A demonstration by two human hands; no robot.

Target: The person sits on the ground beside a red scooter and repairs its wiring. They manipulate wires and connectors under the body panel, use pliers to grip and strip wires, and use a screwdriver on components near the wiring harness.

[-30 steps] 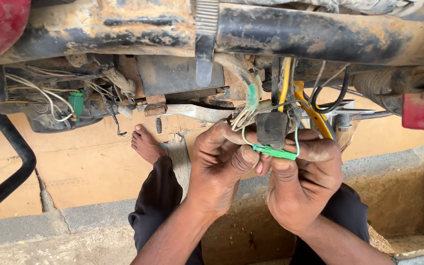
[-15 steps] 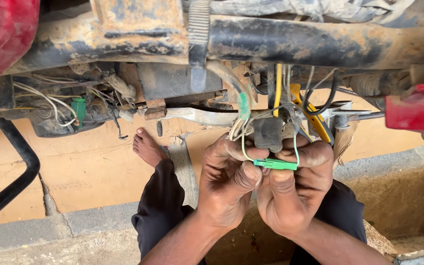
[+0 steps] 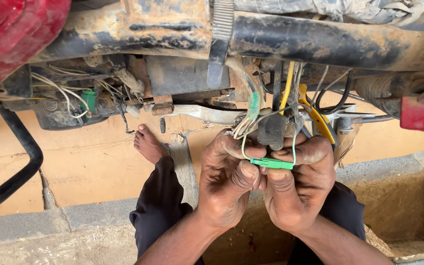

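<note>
Head view: left hand (image 3: 229,184) and right hand (image 3: 298,189), pressed together, pinch a green connector (image 3: 272,163); black plug (image 3: 272,131) just above.

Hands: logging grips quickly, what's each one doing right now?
Left hand: closed, pinching the green connector.
Right hand: closed on the same green connector.

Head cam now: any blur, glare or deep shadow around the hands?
Head view: sharp, no motion blur on the left hand, right hand or green connector; soft even daylight, no glare; only the frame tube above goes dark.
</note>
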